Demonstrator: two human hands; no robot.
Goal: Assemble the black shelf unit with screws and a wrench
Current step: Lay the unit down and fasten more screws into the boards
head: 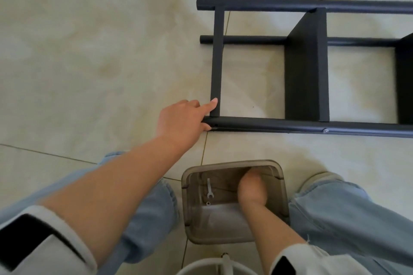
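The black shelf unit [306, 62] lies on its side on the tiled floor, with tube posts, a flat crossbar and upright boards. My left hand [181, 118] grips the end of the near tube post [279, 124], its index finger resting against the crossbar [218, 56]. A screw head [325, 130] shows further along that post. My right hand [251, 190] reaches down inside a translucent grey plastic bin [190, 207]; its fingers are blurred and hidden, so I cannot tell what they hold. A small silver wrench [209, 188] lies on the bin's bottom, with a small nut or screw [208, 203] beside it.
My knees in light blue jeans [348, 214] flank the bin. A white round rim [201, 268] shows at the bottom edge. Beige floor tiles [89, 51] stretch out to the left of the shelf unit.
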